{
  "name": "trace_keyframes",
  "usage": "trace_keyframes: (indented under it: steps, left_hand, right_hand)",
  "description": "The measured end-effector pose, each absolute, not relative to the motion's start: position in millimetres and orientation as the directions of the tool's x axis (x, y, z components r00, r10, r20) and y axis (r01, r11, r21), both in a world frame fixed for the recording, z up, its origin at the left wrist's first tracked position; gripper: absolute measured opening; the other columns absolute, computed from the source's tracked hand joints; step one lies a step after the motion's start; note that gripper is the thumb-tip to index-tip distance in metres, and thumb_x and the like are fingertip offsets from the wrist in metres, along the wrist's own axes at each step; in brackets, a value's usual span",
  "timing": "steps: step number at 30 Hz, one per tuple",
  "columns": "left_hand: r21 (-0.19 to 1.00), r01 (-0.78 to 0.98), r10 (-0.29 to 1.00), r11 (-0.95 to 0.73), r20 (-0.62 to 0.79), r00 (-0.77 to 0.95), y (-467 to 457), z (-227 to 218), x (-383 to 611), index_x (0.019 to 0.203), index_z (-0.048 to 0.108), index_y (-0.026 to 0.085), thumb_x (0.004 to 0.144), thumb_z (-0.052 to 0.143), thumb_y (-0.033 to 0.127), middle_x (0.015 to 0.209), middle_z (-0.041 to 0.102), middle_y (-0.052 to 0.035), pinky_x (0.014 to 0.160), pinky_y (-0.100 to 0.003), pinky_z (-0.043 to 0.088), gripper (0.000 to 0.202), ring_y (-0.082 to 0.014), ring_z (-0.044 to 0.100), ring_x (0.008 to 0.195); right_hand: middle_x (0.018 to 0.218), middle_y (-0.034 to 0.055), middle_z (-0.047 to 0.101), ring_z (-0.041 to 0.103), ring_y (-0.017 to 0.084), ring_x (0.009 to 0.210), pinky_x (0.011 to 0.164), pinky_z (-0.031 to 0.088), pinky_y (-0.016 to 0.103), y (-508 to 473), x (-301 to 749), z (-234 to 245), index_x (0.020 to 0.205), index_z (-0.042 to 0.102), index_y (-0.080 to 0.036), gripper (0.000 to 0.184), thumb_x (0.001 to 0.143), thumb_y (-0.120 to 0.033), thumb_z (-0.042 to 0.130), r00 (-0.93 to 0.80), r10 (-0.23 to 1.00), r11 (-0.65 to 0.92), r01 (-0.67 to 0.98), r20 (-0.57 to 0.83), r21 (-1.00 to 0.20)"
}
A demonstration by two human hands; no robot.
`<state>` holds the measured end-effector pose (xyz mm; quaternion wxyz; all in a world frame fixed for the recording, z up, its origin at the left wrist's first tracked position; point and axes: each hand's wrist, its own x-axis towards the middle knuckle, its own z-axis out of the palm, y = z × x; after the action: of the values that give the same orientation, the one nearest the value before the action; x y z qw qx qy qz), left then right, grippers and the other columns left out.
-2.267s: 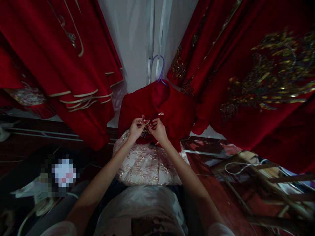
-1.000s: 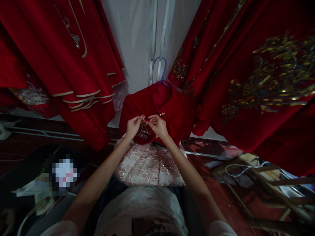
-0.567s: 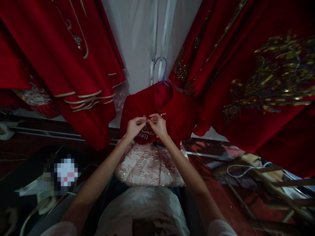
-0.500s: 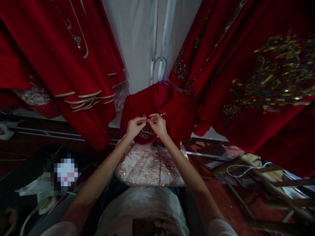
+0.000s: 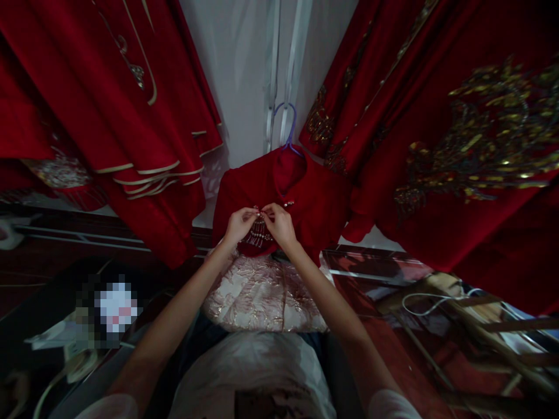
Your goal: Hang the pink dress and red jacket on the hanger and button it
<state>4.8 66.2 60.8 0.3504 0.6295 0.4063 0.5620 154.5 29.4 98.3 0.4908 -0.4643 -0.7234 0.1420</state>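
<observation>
A red garment (image 5: 325, 192) with a round neck opening hangs on a purple hanger (image 5: 292, 123), its lower part resting on a pale pink brocade cushion or folded cloth (image 5: 262, 291) over my lap. On its front is a beaded tassel trim (image 5: 258, 235), with short strands hanging down. My left hand (image 5: 241, 224) pinches the trim's upper edge, fingers closed. Beside it, my right hand (image 5: 279, 223) is closed in a pinch at the same spot, the fingertips of both nearly meeting. The tiny part between the fingertips is hidden. A small beaded piece (image 5: 289, 203) shows above my right hand.
Red garments with pale edging (image 5: 144, 128) hang on the left. A red garment with gold sequins (image 5: 480, 139) hangs on the right. A dark surface with a roll of tape (image 5: 82, 364) stands lower left. A wooden stool or frame (image 5: 423, 349) with a white cord is lower right.
My right hand has shifted very slightly, showing more of the small beaded piece above it. Both hands keep their pinch at the trim; the garment and hanger stay in place.
</observation>
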Motion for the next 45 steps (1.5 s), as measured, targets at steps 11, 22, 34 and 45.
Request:
trace_keyframes:
  steps: [11, 22, 34, 45]
  left_hand:
    - [0.957, 0.23, 0.966, -0.174, 0.121, 0.23, 11, 10, 36, 0.115, 0.055, 0.012, 0.083, 0.049, 0.022, 0.071, 0.072, -0.0028, 0.06, -0.024, 0.048, 0.033, -0.0127, 0.061, 0.055]
    - [0.738, 0.616, 0.913, -0.275, 0.401, -0.073, -15, 0, 38, 0.126, 0.044, 0.014, 0.079, 0.052, 0.012, 0.121, 0.058, -0.0152, 0.093, -0.039, 0.048, 0.048, -0.0232, 0.06, 0.105]
    - [0.548, 0.811, 0.96, -0.205, 0.273, 0.058, -4, 18, 53, 0.095, 0.049, 0.019, 0.083, 0.06, 0.035, 0.08, 0.064, -0.0034, 0.067, -0.029, 0.044, 0.023, -0.0194, 0.063, 0.07]
    - [0.54, 0.836, 0.966, -0.094, 0.254, -0.056, 0, 11, 56, 0.097, 0.051, 0.021, 0.08, 0.06, 0.032, 0.075, 0.065, -0.0041, 0.063, -0.028, 0.041, 0.022, -0.0224, 0.065, 0.07]
  right_hand:
    - [0.082, 0.0045, 0.073, 0.069, 0.014, 0.073, 0.067, 0.052, 0.023, -6, 214, 64, 0.086, 0.067, -0.018, 0.013, 0.082, -0.013, 0.055, -0.111, 0.968, 0.246, 0.62, 0.226, -0.745]
    - [0.073, 0.0002, 0.063, 0.058, 0.012, 0.065, 0.06, 0.039, 0.021, -6, 200, 36, 0.088, 0.058, -0.017, 0.025, 0.068, -0.023, 0.073, -0.21, 0.973, 0.223, 0.749, 0.095, -0.623]
    - [0.076, -0.0021, 0.058, 0.053, 0.009, 0.064, 0.058, 0.044, 0.02, 1, 241, 59, 0.083, 0.055, -0.017, 0.029, 0.063, -0.026, 0.073, -0.302, 0.953, 0.132, 0.474, -0.02, -0.871]
    - [0.077, -0.002, 0.064, 0.065, 0.011, 0.073, 0.073, 0.056, 0.028, -10, 250, 72, 0.084, 0.055, -0.016, 0.041, 0.055, -0.026, 0.082, -0.529, 0.831, -0.109, 0.15, -0.173, -0.983]
